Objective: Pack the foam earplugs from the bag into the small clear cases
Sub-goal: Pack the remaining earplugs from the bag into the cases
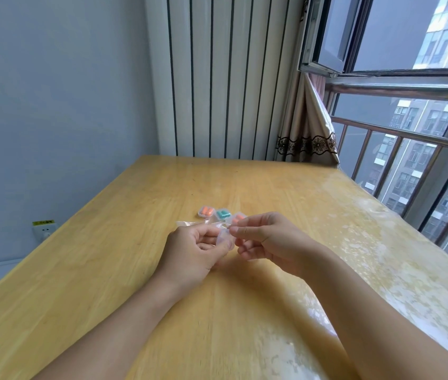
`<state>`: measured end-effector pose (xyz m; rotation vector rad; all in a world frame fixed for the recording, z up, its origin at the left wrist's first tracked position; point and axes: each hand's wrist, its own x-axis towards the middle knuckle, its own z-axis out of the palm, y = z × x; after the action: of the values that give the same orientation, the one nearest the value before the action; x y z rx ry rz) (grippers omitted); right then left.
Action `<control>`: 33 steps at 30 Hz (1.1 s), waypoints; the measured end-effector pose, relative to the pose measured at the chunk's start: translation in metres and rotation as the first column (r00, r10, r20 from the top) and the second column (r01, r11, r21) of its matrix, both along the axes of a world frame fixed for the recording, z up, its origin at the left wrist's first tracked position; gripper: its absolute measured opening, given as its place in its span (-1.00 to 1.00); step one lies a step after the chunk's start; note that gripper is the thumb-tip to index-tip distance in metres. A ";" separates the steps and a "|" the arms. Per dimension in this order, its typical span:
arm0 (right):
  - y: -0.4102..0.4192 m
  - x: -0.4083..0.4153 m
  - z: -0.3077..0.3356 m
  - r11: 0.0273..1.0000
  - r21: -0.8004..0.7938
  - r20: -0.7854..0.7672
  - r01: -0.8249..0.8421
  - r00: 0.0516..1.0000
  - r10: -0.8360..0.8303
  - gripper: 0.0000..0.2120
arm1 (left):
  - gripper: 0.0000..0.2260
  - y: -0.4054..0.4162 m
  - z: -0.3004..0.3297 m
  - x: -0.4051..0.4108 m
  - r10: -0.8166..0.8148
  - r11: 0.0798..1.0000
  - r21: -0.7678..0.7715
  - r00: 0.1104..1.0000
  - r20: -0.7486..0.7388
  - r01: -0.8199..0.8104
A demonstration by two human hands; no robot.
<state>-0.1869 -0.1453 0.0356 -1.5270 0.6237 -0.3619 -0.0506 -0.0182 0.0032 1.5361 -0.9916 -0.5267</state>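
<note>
Both hands meet above the middle of the wooden table (135,270). My left hand (194,249) holds a small clear case (223,237) between its curled fingers and thumb. My right hand (266,238) pinches the top edge of that same case with thumb and forefinger. Just beyond the hands lie three small cases: one with orange earplugs (206,211), one with teal earplugs (223,214), and another with orange earplugs (236,219), partly hidden by my right fingers. A clear plastic bag (187,223) lies flat behind my left hand.
A radiator (225,78) stands against the far wall behind the table. A curtain (308,133) and an open window with a railing (409,138) run along the right side. A wall socket (44,230) sits low on the left wall.
</note>
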 end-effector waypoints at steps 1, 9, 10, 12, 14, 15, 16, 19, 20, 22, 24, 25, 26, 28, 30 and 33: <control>0.001 0.000 0.001 1.000 -0.008 -0.002 -0.011 1.000 0.011 -0.78 | -0.97 0.000 0.000 -0.001 0.002 1.000 0.003 1.000 0.009 -0.002; 0.003 -0.001 0.005 0.997 -0.054 -0.017 -0.056 0.998 0.055 -0.80 | -0.94 0.000 0.000 -0.001 -0.066 0.998 0.016 0.995 -0.070 0.067; 0.003 -0.002 0.005 0.996 -0.075 -0.025 -0.056 0.998 0.054 -0.79 | -0.93 0.000 0.001 -0.002 -0.068 0.997 0.020 0.995 -0.077 0.069; 0.005 -0.002 0.006 0.989 -0.131 -0.043 -0.063 0.997 0.057 -0.80 | -0.95 0.000 0.000 -0.003 -0.072 0.997 0.036 0.995 -0.075 0.075; 0.008 -0.001 0.006 0.977 -0.201 -0.072 -0.067 0.996 0.054 -0.81 | -0.98 0.000 0.000 -0.003 -0.078 0.995 0.060 0.993 -0.089 0.083; 0.009 -0.001 0.007 0.970 -0.233 -0.087 -0.065 0.995 0.046 -0.82 | -0.96 0.000 0.000 -0.003 -0.086 0.993 0.069 0.989 -0.118 0.095; 0.010 0.000 0.007 0.964 -0.257 -0.098 -0.060 0.995 0.036 -0.83 | -0.92 0.001 0.000 -0.004 -0.100 0.991 0.072 0.982 -0.160 0.113; 0.015 0.002 0.009 0.944 -0.326 -0.117 -0.046 0.993 0.008 -0.86 | -0.82 0.003 0.002 -0.003 -0.157 0.983 0.049 0.946 -0.283 0.178; 0.017 0.003 0.010 0.932 -0.359 -0.122 -0.039 0.993 -0.005 -0.88 | -0.80 0.003 0.003 -0.003 -0.173 0.980 0.041 0.933 -0.315 0.195; 0.019 0.004 0.011 0.918 -0.395 -0.122 -0.031 0.992 -0.020 -0.90 | -0.78 0.004 0.004 -0.003 -0.186 0.976 0.034 0.911 -0.368 0.213; 0.020 0.004 0.012 0.918 -0.395 -0.124 -0.031 0.992 -0.020 -0.90 | -0.76 0.005 0.005 -0.002 -0.193 0.973 0.041 0.899 -0.394 0.227; 0.021 0.003 0.012 0.919 -0.393 -0.129 -0.035 0.991 -0.017 -0.90 | -0.75 0.005 0.005 -0.001 -0.198 0.970 0.047 0.892 -0.406 0.237; 0.021 0.003 0.013 0.919 -0.391 -0.136 -0.041 0.991 -0.014 -0.90 | -0.74 0.005 0.005 -0.001 -0.204 0.967 0.052 0.886 -0.416 0.248; 0.022 0.003 0.014 0.917 -0.396 -0.152 -0.052 0.988 -0.009 -0.88 | -0.73 0.006 0.004 0.000 -0.221 0.961 0.059 0.878 -0.425 0.271; 0.020 0.003 0.012 0.912 -0.408 -0.161 -0.053 0.987 -0.015 -0.87 | -0.75 0.007 0.006 0.001 -0.236 0.956 0.059 0.875 -0.423 0.287; 0.013 0.003 0.005 0.918 -0.397 -0.117 0.011 0.991 -0.063 -0.83 | -0.90 0.011 0.014 0.007 -0.209 0.971 -0.001 0.847 -0.489 0.239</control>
<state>-0.1844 -0.1320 0.0409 -1.9408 0.7098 -0.4414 -0.0435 -0.0077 0.0169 1.2491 -0.7634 -1.0621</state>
